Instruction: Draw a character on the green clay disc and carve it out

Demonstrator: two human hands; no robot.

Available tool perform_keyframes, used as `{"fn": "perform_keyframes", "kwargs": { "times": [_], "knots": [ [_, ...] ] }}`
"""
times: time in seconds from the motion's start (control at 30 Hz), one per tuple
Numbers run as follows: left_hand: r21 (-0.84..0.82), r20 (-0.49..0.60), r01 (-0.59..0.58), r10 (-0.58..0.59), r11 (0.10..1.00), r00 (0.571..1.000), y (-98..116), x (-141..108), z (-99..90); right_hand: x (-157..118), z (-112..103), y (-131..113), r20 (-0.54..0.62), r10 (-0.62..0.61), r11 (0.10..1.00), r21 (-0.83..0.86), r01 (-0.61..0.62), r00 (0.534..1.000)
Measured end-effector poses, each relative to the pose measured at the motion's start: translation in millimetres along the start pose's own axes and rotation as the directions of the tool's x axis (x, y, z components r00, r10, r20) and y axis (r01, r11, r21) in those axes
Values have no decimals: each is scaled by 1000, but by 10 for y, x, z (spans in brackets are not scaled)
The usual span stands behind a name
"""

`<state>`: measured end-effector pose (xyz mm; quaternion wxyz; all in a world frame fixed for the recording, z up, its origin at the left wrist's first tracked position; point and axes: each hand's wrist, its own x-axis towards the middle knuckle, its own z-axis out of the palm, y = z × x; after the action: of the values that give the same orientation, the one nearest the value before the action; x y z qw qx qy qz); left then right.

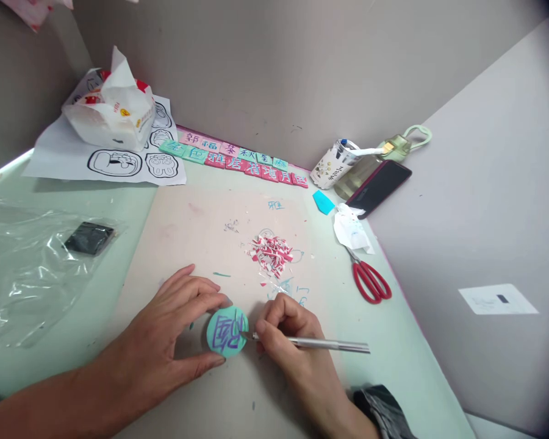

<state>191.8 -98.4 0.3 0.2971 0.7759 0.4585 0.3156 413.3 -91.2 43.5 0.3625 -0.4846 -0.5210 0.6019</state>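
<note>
A round turquoise disc (213,324) with a purple drawn character lies on the pale work sheet near the front. My left hand (174,323) grips it between thumb and fingers at its left side. In my right hand (286,335) is a silver craft knife (338,346), held like a pen. The knife's blade tip touches the right part of the disc's face, over the purple strokes. Beyond my hands sits a small heap of red and white shavings (273,255), with blue pen marks on the sheet around it.
Rows of carved pink and turquoise tiles (238,163) lie along the back wall. A tissue pack (114,116) rests on printed drawings (64,164) at back left. Clear plastic (32,274) covers the left. Red-handled scissors (371,281), crumpled tissue (350,228), a phone (379,188) and a can (333,163) stand right.
</note>
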Motion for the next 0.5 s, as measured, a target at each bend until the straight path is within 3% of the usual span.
{"fn": "perform_keyframes", "kwargs": {
  "times": [0.2, 0.37, 0.5],
  "knots": [
    [-278, 118, 205, -178, 939, 977, 37, -12, -40, 17, 21, 24, 7, -20, 986, 164, 18, 1000],
    [-548, 198, 355, -294, 758, 935, 140, 33, -58, 8, 45, 49, 16, -22, 974, 227, 18, 1000],
    [-640, 339, 472, -328, 606, 882, 192, 68, -104, 0, 42, 59, 13, -17, 974, 228, 13, 1000]
  ]
}}
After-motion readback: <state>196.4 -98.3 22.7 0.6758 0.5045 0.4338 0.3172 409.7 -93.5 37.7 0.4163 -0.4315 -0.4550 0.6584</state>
